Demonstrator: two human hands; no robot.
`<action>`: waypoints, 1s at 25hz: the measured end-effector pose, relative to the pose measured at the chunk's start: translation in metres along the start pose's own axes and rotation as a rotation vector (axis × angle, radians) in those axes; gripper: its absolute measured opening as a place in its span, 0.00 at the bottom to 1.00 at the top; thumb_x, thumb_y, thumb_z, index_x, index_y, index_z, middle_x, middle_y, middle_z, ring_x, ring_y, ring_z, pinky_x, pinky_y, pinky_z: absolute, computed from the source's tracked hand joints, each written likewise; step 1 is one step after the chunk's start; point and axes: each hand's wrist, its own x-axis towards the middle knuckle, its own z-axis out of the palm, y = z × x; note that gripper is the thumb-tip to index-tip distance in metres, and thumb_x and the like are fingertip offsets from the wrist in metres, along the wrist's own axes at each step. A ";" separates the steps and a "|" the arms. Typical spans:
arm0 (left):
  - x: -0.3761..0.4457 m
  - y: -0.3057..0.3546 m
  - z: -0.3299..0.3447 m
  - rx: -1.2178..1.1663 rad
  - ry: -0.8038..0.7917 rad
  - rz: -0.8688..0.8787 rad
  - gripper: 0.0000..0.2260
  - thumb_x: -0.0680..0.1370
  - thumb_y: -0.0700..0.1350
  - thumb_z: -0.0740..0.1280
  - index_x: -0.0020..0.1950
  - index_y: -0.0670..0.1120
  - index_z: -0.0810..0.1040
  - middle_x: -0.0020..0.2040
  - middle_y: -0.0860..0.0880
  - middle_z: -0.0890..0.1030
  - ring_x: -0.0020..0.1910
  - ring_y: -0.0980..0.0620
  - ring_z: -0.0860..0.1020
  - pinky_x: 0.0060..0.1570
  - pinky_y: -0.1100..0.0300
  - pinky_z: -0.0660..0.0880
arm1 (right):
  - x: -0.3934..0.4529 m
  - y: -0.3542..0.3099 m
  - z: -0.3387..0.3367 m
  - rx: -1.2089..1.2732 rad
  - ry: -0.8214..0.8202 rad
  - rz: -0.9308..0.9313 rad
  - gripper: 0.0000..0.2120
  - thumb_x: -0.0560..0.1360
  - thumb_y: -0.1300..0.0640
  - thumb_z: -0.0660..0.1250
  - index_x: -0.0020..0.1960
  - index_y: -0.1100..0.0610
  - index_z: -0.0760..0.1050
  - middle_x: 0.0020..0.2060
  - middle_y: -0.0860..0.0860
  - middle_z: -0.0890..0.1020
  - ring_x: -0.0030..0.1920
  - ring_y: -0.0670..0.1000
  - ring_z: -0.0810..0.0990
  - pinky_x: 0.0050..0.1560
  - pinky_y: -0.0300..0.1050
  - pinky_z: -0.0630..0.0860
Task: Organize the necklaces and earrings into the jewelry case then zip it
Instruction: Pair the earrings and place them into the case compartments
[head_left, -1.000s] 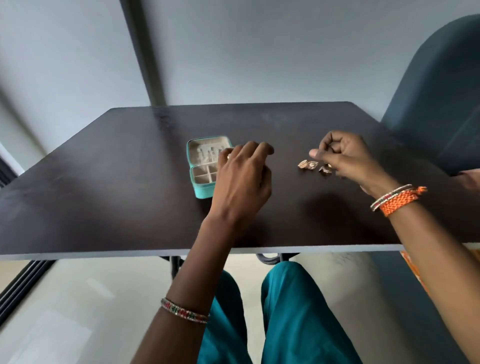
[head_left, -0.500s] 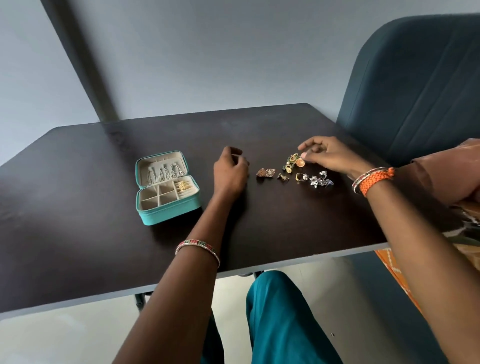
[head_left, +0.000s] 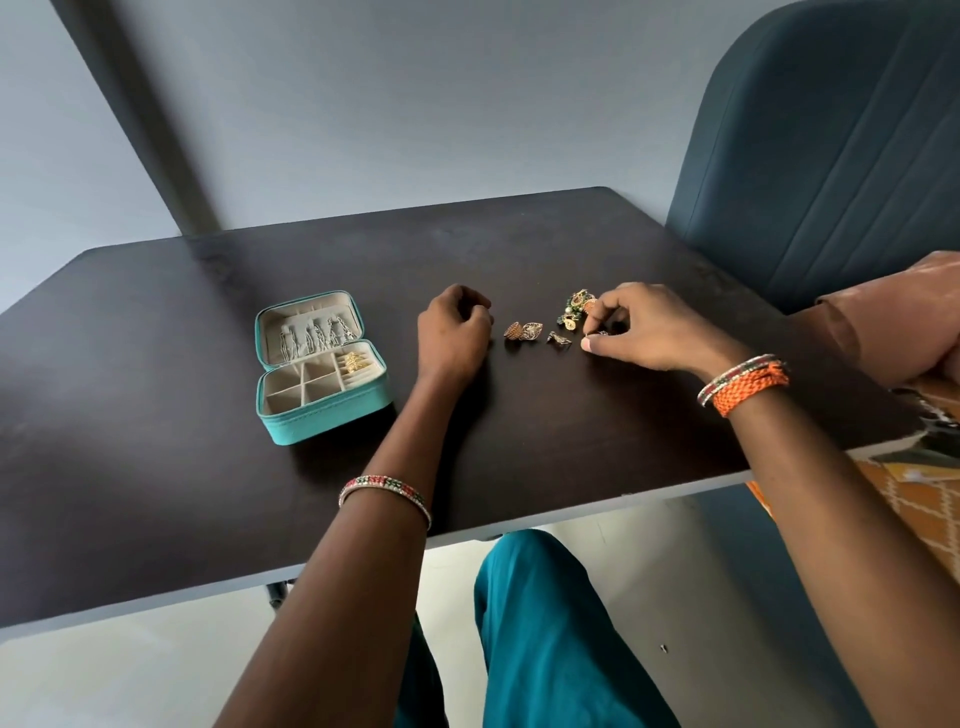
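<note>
A teal jewelry case (head_left: 332, 410) lies open on the dark table (head_left: 156, 467), left of centre. Necklaces (head_left: 317, 332) hang in its lid and a gold piece (head_left: 355, 362) sits in one compartment. Loose earrings (head_left: 524, 330) lie in a small pile on the table between my hands, with a green and gold cluster (head_left: 577, 303) behind them. My left hand (head_left: 453, 327) rests on the table with curled fingers, holding nothing visible. My right hand (head_left: 641, 327) pinches a small silver earring (head_left: 602, 333) at the pile's right side.
A dark blue chair back (head_left: 831, 156) stands at the table's right edge. Another person's sleeve and hand (head_left: 898, 322) rest on the table's right corner. A grey wall with a dark post (head_left: 140, 119) is behind.
The view has swung right, so the case now sits further left. My right hand has dropped from the gold cluster to the silver earring and pinches it. My left hand has stayed put.
</note>
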 end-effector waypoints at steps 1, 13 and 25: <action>-0.001 0.000 0.000 0.004 -0.002 -0.002 0.09 0.74 0.36 0.59 0.46 0.43 0.78 0.38 0.47 0.81 0.25 0.67 0.75 0.31 0.74 0.71 | -0.001 0.000 0.001 -0.004 0.016 0.005 0.05 0.69 0.53 0.74 0.44 0.52 0.81 0.43 0.46 0.80 0.49 0.50 0.78 0.46 0.43 0.70; -0.034 0.034 -0.016 -0.323 -0.017 -0.257 0.07 0.77 0.44 0.62 0.40 0.49 0.76 0.38 0.52 0.79 0.37 0.55 0.73 0.47 0.55 0.70 | -0.035 -0.060 0.015 0.537 0.285 -0.241 0.04 0.69 0.62 0.75 0.41 0.56 0.80 0.35 0.49 0.83 0.35 0.46 0.81 0.39 0.42 0.78; -0.119 0.029 -0.095 -0.869 0.047 -0.070 0.04 0.76 0.33 0.65 0.46 0.39 0.79 0.39 0.47 0.83 0.43 0.53 0.82 0.47 0.63 0.79 | -0.060 -0.135 0.056 0.979 0.139 -0.463 0.07 0.72 0.68 0.70 0.48 0.62 0.80 0.43 0.54 0.84 0.45 0.49 0.84 0.49 0.41 0.80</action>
